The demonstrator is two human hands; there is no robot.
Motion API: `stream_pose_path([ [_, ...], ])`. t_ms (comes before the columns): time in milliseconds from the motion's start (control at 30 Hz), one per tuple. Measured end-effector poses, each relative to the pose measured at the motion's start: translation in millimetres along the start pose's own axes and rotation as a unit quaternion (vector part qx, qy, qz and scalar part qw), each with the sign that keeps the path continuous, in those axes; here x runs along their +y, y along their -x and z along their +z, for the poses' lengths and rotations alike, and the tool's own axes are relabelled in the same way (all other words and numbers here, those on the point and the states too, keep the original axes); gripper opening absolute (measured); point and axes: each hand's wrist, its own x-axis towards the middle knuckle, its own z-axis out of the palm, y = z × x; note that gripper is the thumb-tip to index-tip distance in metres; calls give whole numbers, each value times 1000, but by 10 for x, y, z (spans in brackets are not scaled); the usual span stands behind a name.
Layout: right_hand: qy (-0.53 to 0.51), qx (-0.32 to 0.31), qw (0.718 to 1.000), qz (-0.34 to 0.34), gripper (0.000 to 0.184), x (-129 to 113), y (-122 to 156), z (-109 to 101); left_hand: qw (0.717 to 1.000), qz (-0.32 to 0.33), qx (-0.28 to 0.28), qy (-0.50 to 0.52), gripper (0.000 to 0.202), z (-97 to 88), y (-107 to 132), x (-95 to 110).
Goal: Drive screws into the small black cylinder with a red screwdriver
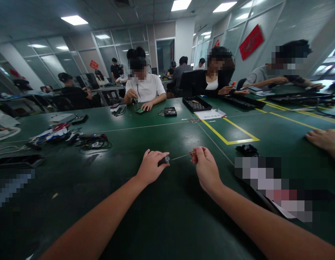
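Over the green table [156, 202], my left hand [151, 167] is closed around a small black cylinder [166, 159] with a round, metallic-looking end face. That face points toward my right hand [207, 166], whose thumb and fingers are pinched together. Held in the pinch is a thin metal rod [181, 156], which reaches left and ends close to the cylinder's face. Whether its tip touches the cylinder I cannot tell. The rod's rear end is partly covered by my right fingers, so its exact kind does not show.
Cables [95, 142] and tools lie in a heap at the left. Further back are a black tray [196, 104], a small black box [170, 111] and a white sheet [210, 114]. A black part [248, 150] sits right of my hand. Co-workers sit across; another person's hand [323, 140] rests at right.
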Motion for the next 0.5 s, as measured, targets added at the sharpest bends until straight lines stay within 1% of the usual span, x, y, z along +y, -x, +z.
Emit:
stream_pose_path([
  [100,16,-25,999,-16,29,-26,31,3,1000,1,-2,0,40,6,-1,-15],
  [267,56,-54,995,-55,27,-89,72,11,1000,-2,-12,-1,39,16,1,19],
  [500,115,-68,986,-97,26,-97,101,4,1000,0,-16,8,42,20,9,10],
])
